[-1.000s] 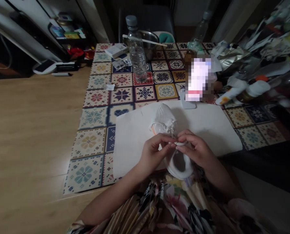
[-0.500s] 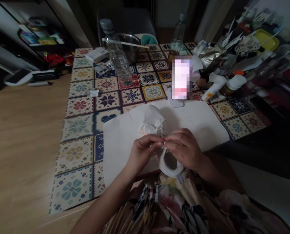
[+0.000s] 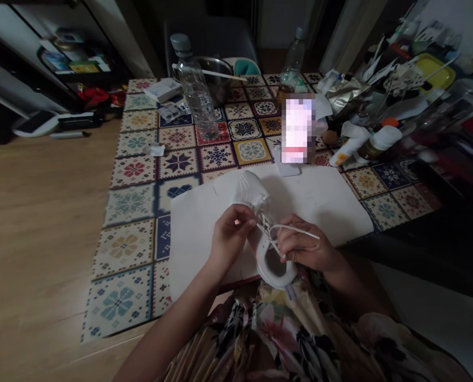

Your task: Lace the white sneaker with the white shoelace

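Note:
A small white shoe (image 3: 254,199) lies toe-away on a white sheet (image 3: 324,201) at the near edge of the patterned table. My left hand (image 3: 228,241) is closed on the shoe's left side by the laces. My right hand (image 3: 302,248) pinches a white lace (image 3: 298,230) that runs out to the right from the eyelets. The shoe's open heel end (image 3: 275,267) points toward my lap.
A patterned tile cloth (image 3: 140,185) covers the table. A clear plastic bottle (image 3: 194,87), a metal bowl (image 3: 216,77) with a stick, a second bottle (image 3: 291,61) and a phone on a stand (image 3: 297,132) stand behind the sheet. Clutter fills the right side (image 3: 379,106). Wooden floor is at left.
My hands were pinched together over the laces; now they have drawn apart, and my right hand has pulled a length of lace out to the right.

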`<state>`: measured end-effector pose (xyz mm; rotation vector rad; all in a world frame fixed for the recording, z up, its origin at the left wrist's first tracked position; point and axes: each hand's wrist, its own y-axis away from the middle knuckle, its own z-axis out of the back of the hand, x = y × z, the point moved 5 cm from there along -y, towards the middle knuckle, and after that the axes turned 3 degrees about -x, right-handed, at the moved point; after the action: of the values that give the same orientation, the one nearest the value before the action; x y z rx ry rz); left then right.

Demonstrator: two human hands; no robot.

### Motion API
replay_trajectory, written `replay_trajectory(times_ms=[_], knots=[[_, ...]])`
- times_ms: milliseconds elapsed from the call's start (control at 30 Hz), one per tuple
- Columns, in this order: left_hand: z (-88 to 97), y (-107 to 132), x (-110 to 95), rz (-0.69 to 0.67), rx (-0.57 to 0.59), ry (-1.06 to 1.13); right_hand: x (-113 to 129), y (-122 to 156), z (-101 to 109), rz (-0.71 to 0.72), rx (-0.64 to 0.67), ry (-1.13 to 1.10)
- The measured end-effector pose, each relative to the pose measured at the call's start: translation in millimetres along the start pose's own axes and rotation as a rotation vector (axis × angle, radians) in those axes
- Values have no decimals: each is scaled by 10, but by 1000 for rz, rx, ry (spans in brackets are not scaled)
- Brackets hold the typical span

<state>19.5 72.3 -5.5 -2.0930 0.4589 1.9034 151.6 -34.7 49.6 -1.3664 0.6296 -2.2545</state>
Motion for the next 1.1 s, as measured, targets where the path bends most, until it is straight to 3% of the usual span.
replay_trajectory(times_ms=[133, 300, 400, 500, 633, 733, 767, 833, 967, 1100], knots=[[6, -12, 17, 12, 66, -19, -25, 32, 5, -46, -26, 5], [39, 59, 22, -6, 143, -25, -35, 108, 57, -173, -53, 201], [44, 167, -35, -92, 212, -38, -20, 86, 34, -191, -3, 324], [-3, 298, -153, -266, 340, -208, 32, 34, 23, -185, 19, 421], [-42, 387, -215, -363, 349, -379, 262, 117, 68, -137, 53, 196], [-54, 406, -181, -358, 316, -368, 468, 343, 88, -67, 251, -73], [-59, 413, -169, -363, 306, -363, 504, 403, 125, -41, 255, -123], [-69, 428, -150, -365, 291, -352, 452, 449, 185, -95, 220, -157], [-111, 459, -135, -309, 304, -290, 101, 286, 256, -362, -72, 33], [-142, 471, -135, -255, 307, -185, -13, 105, 36, -259, 62, 270]])
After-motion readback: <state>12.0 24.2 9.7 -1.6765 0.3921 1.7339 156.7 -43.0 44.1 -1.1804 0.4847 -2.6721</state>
